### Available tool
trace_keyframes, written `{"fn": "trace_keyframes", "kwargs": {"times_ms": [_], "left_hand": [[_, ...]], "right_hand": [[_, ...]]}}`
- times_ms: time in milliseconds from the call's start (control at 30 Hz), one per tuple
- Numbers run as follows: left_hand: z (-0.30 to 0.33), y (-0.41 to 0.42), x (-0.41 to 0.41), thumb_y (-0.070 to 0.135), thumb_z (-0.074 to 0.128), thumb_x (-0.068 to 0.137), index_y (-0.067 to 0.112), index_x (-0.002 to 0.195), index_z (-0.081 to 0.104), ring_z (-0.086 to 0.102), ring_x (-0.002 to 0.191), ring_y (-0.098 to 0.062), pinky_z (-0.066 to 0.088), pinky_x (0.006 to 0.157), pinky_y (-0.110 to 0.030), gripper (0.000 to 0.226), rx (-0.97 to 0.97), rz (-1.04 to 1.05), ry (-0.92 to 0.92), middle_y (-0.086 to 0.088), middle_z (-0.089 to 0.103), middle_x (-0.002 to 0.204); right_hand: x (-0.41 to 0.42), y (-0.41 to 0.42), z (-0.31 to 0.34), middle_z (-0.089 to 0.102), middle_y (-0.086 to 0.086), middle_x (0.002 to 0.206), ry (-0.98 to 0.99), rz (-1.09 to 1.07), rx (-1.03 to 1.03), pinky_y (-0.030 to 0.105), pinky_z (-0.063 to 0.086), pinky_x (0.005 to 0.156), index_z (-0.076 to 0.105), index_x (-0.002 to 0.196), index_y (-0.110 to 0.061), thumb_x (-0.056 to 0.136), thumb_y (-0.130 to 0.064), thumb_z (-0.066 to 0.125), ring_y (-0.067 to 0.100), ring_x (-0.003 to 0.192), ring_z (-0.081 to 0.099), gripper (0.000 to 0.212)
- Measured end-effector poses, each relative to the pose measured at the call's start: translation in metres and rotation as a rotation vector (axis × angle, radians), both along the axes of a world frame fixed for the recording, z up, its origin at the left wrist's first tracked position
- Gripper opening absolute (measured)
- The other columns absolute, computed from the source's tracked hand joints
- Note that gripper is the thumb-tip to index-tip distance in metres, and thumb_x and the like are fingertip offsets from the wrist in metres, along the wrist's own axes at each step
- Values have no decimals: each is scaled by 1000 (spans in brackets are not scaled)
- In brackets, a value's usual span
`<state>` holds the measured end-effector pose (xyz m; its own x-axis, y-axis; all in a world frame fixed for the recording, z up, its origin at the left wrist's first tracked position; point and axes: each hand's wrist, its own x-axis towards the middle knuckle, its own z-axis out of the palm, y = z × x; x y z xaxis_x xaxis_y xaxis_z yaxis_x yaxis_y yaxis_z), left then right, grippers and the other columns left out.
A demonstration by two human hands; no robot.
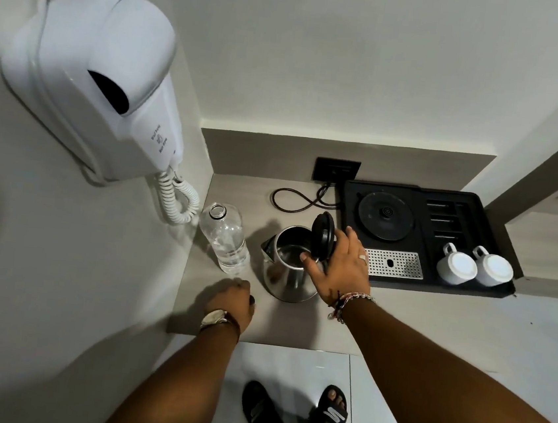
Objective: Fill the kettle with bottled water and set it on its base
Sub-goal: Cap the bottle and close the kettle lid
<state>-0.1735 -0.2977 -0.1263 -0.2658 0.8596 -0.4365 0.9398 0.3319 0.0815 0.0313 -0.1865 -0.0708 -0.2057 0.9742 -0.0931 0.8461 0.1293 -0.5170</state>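
A steel kettle [284,274] stands on the grey counter with its black lid [322,235] flipped up. My right hand [340,269] grips the kettle at its handle side, thumb at the rim. Left of it stands a clear plastic water bottle [224,240], uncapped and upright, with some water in the bottom. My left hand [232,301] rests on the counter just in front of the bottle, fingers curled shut; what it holds, if anything, is hidden. The round black kettle base [385,215] sits in a black tray [471,204] to the right, bare.
Two white cups [475,266] stand upside down on the tray beside a metal drip grate [394,263]. A black power cord [301,200] loops to a wall socket [337,170]. A white wall-mounted hair dryer [95,78] with coiled cable hangs at left.
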Motion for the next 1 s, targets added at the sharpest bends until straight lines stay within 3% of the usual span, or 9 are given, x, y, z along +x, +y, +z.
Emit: {"fn": "trace_keyframes", "kwargs": {"times_ms": [133, 233, 300, 433, 533, 633, 767, 867, 1000], "left_hand": [[53, -5, 1, 52, 53, 87, 21, 107, 54, 66, 97, -34, 53, 74, -40, 37, 197, -29, -79, -4, 63, 113], [128, 10, -4, 55, 58, 80, 27, 93, 56, 65, 77, -26, 41, 60, -31, 31, 635, -99, -72, 3, 64, 96], [176, 26, -20, 54, 56, 81, 28, 97, 58, 63, 74, -25, 47, 60, -32, 30, 795, -88, -16, 3, 63, 97], [229, 56, -67, 43, 59, 89, 26, 110, 62, 65, 92, -30, 57, 80, -44, 27, 542, 128, 35, -4, 63, 108], [231, 63, -78, 40, 64, 87, 32, 98, 65, 66, 87, -24, 50, 73, -35, 14, 370, 59, 64, 2, 70, 99], [223, 66, -78, 38, 67, 85, 33, 91, 63, 66, 86, -23, 47, 71, -33, 9, 361, 76, 52, 5, 71, 93], [216, 67, -78, 34, 69, 88, 33, 90, 64, 67, 92, -23, 53, 84, -34, 6, 320, 52, 27, 3, 72, 98], [214, 68, -79, 28, 72, 86, 33, 86, 63, 67, 93, -22, 54, 84, -34, 10, 316, 64, -7, 5, 72, 97], [214, 68, -82, 19, 72, 85, 35, 99, 69, 68, 98, -20, 54, 87, -32, 22, 306, 79, -48, 5, 73, 107]], "right_hand": [[-2, -2, 2, 26, 16, 167, 12, -12, 1, 57, 27, 124, 34, 153, -15, 85, -71, 60, 38, 152, 26, 93], [-7, -4, 7, 26, 17, 166, 46, -12, 3, 59, 27, 123, 35, 152, -14, 84, -67, 64, 39, 152, 26, 92], [-7, -5, 10, 25, 18, 166, 50, -10, -5, 58, 27, 124, 35, 152, -14, 83, -66, 65, 40, 152, 26, 92], [-2, -4, 11, 25, 19, 166, 17, 8, -13, 56, 25, 125, 35, 152, -14, 83, -70, 62, 40, 152, 26, 93], [-3, -4, 13, 25, 18, 166, 7, 9, -22, 56, 26, 125, 33, 153, -14, 83, -72, 60, 39, 151, 27, 94], [-4, -4, 13, 23, 17, 167, 5, 1, -27, 55, 25, 125, 31, 154, -14, 84, -73, 59, 39, 152, 26, 96], [-3, -4, 11, 23, 17, 167, 8, -3, -31, 54, 25, 125, 31, 155, -15, 84, -73, 59, 39, 152, 26, 96], [-3, -3, 12, 24, 17, 167, 17, -5, -28, 54, 26, 125, 31, 154, -15, 83, -72, 60, 39, 152, 27, 95], [-3, -2, 11, 24, 16, 167, 16, -5, -30, 54, 26, 125, 32, 153, -16, 82, -73, 60, 38, 152, 27, 95]]}}
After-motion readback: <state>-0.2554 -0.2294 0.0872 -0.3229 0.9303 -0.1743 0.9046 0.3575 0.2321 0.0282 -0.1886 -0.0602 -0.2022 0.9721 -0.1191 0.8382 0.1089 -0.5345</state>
